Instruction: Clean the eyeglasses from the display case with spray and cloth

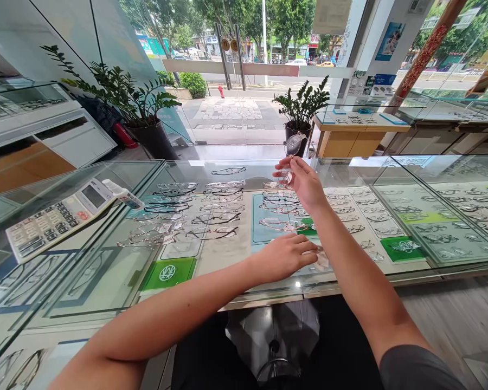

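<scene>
Raised above the glass counter, my right hand [307, 184] pinches a thin-framed pair of eyeglasses [295, 144]; its lenses look clear, with one partly behind the fingers. My left hand [288, 254] lies flat and open over the counter top near its front edge, fingers stretched to the right. Just past those fingertips is a pale, crumpled-looking item [322, 261], perhaps a cloth, partly hidden. Beyond my left hand, a pink-toned pair of glasses [282, 223] rests at the front of a row. To the left, dark-rimmed glasses [212, 233] stand in another row.
A calculator [61, 219] and a small white bottle [124, 194] sit on the left of the glass display counter [244, 290]. Green cards [168, 272] and more frames show around it. Potted plants [152, 135] and glass doors stand beyond.
</scene>
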Action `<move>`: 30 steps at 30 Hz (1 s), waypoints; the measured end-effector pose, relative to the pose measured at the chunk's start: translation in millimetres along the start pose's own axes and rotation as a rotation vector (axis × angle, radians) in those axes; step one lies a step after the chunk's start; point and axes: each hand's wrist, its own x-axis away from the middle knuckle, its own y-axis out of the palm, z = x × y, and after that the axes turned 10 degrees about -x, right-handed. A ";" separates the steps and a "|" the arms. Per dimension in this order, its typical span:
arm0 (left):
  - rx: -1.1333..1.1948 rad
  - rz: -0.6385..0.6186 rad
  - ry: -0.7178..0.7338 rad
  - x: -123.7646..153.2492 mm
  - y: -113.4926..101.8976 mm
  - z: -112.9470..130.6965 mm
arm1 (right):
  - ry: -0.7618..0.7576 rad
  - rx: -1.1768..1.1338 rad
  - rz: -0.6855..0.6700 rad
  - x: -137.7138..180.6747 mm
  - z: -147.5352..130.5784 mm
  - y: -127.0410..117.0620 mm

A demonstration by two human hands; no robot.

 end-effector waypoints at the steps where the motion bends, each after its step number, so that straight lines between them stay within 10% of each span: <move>1: 0.020 0.005 0.019 -1.0 -0.1 1.6 | 0.005 0.007 0.002 0.0 -0.2 0.1; 30: 0.085 0.050 0.085 -7.1 13.7 13.0 | -0.013 0.021 0.020 -0.1 -12.0 2.8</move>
